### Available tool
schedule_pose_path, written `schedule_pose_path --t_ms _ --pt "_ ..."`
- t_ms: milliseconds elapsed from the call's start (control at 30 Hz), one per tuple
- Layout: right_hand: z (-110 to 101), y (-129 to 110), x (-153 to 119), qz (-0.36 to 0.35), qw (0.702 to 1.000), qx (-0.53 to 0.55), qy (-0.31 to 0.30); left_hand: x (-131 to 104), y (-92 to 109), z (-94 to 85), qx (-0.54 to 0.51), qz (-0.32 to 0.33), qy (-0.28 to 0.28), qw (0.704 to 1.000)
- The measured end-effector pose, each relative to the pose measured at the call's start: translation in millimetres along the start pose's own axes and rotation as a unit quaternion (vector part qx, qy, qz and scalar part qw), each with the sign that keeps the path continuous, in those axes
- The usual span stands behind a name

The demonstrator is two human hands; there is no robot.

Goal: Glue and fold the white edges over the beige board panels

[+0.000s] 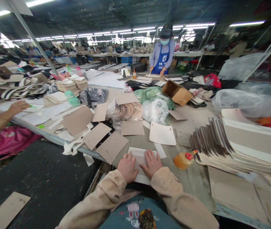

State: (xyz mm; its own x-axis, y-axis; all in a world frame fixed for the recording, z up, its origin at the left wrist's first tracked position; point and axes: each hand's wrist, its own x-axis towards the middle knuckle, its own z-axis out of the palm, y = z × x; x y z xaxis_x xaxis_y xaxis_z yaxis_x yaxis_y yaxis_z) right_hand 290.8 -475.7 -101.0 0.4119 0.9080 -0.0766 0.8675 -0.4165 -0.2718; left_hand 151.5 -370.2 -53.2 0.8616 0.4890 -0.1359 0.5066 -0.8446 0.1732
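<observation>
A grey-and-white flat panel [139,159] lies on the worktable [192,187] right in front of me. My left hand [127,167] rests flat on its left half, and my right hand [152,163] presses on its right half; both have their fingers stretched out. Parts of the panel are hidden under the hands. To the right of my right hand is a squat bottle [184,160] of amber liquid with a red tip. Beyond my fingers lies a white panel [162,133] with small dark slots. Slotted taupe panels [113,147] overlap at the left.
A large stack of layered panels [252,143] fills the right side. Farther back are a cardboard box [177,92], plastic bags [156,109] and round pieces [130,111]. Scissors [59,129] lie at left. A co-worker's hand [18,107] is at far left; an aproned person [163,57] stands opposite.
</observation>
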Motion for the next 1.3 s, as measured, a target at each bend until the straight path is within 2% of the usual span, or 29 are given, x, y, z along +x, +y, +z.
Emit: schedule_pose_path --t_ms 167,300,467,633,833,967,1100,1300 --pt "4 13 -3 0.072 0.997 -0.018 0.013 -1 -2 1.0 -0.001 -0.002 -0.001 1.000" --pt "15 25 -6 0.106 0.991 -0.029 0.076 -1 -4 0.4 -0.004 -0.001 -0.001 1.000" --pt "22 39 -9 0.084 0.982 -0.029 0.169 0 -4 0.1 -0.011 0.000 0.001 1.000" --pt "22 45 -13 0.071 0.975 -0.026 0.209 -1 -4 -0.9 -0.013 -0.001 0.005 1.000" --pt "21 42 -15 0.055 0.963 -0.045 0.259 -1 -5 -1.0 -0.013 0.001 0.008 1.000" --pt "15 38 -18 0.059 0.970 -0.027 0.232 0 -5 1.3 -0.014 -0.003 0.014 1.000" --pt "6 32 -20 0.103 0.975 -0.030 0.193 1 -5 2.3 -0.017 -0.010 0.012 1.000" --pt "3 29 -19 0.112 0.975 -0.037 0.190 1 -3 0.6 -0.016 -0.022 0.006 1.000"
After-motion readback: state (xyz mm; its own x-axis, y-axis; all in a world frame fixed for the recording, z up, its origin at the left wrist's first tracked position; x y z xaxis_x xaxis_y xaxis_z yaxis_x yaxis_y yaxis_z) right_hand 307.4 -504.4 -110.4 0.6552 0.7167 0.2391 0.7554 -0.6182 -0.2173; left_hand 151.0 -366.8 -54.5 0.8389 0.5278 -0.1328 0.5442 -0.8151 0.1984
